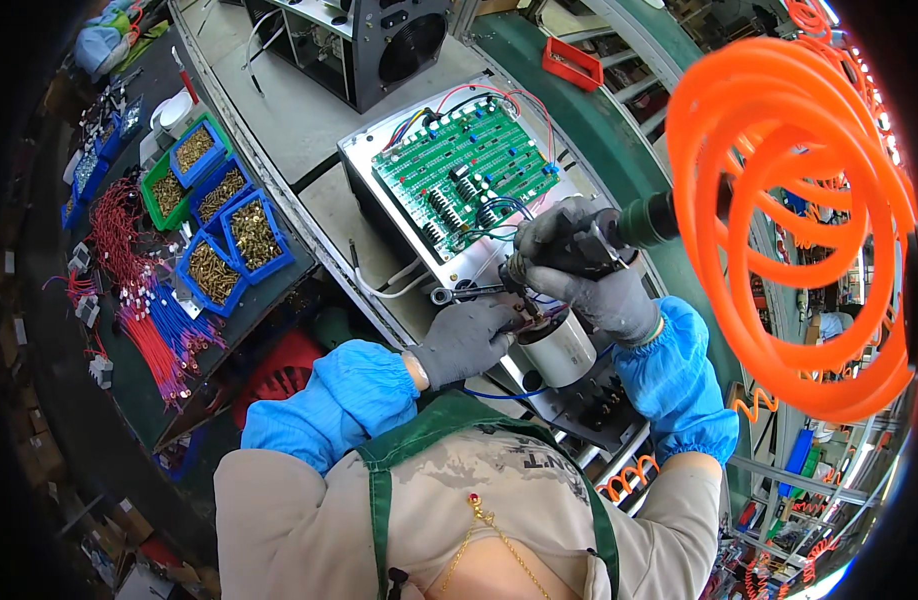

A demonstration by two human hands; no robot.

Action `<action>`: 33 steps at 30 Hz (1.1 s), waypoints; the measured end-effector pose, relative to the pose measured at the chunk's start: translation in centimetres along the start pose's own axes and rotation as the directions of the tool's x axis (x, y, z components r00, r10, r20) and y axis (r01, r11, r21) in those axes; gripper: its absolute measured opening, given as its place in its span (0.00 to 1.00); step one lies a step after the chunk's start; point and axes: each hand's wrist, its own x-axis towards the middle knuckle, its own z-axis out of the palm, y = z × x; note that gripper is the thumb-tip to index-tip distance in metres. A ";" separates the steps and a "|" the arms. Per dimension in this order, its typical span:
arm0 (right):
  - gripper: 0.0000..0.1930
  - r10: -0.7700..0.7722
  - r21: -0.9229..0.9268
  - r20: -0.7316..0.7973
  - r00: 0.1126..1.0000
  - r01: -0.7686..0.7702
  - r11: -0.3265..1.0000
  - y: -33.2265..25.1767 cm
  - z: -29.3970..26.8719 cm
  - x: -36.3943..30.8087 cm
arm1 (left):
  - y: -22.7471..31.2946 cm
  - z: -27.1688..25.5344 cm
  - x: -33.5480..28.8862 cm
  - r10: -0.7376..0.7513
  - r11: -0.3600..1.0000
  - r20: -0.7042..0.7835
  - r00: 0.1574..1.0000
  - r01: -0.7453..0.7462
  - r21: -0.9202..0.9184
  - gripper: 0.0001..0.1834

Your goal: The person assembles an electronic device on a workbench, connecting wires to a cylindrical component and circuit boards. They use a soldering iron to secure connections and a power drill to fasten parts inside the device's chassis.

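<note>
My right hand (599, 290), in a grey glove, grips a black power driver with a green section (647, 220), just above a white cylindrical capacitor (559, 352). My left hand (467, 340), also gloved, has its fingers drawn together at the capacitor's top, around wires and terminals. Whatever those fingers hold is hidden. A metal wrench-like piece with a ring end (464, 292) lies just beyond the left hand; whether it joins the driver is unclear. Farther off, a green circuit board (469, 165) with wires sits on a silver metal case (364, 160).
Blue bins of brass fasteners (256, 234), a green bin (164, 195) and bundles of red and blue wires (164, 335) lie on the left bench. Orange coiled hose (779, 230) hangs at the right. Behind stand a black speaker-like cabinet (404, 50) and a red tray (571, 64).
</note>
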 end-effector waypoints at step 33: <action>0.25 -0.226 0.514 -0.031 0.974 0.210 0.832 -1.0 -1.3 -1.2 | 6.4 -7.6 4.2 0.391 0.910 -0.375 0.841 -0.292 0.293 0.38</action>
